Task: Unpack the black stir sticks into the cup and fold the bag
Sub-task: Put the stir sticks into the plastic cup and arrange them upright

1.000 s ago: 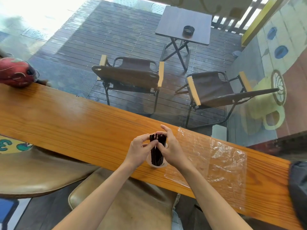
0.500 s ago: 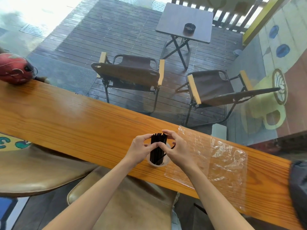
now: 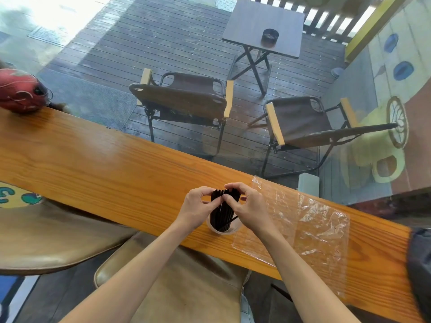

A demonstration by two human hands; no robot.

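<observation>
At the far left end of the wooden counter [image 3: 98, 164] a red helmet [image 3: 19, 90] sat on the edge. Near the middle of the counter, close to your side, your left hand [image 3: 196, 209] curled around the left of the bundle of black stir sticks [image 3: 222, 209], thumb and fingertips pinching the sticks near their tops. The sticks stood upright in the clear cup [image 3: 224, 228], which rested on the counter between your wrists, with one stick leaning out toward the right rim. Your right hand [image 3: 248, 207] closed on the bundle from the other side, forefinger arched over the stick tops and thumb pressed in against them, so both hands met around the same cluster. Just beside the cup to the right, the empty clear bag [image 3: 300, 229] lay flat and crinkled on the wood, unfolded, its near corner reaching under your right forearm. Beyond the glass stood two folding chairs [image 3: 184, 101] and a small table [image 3: 263, 26].
</observation>
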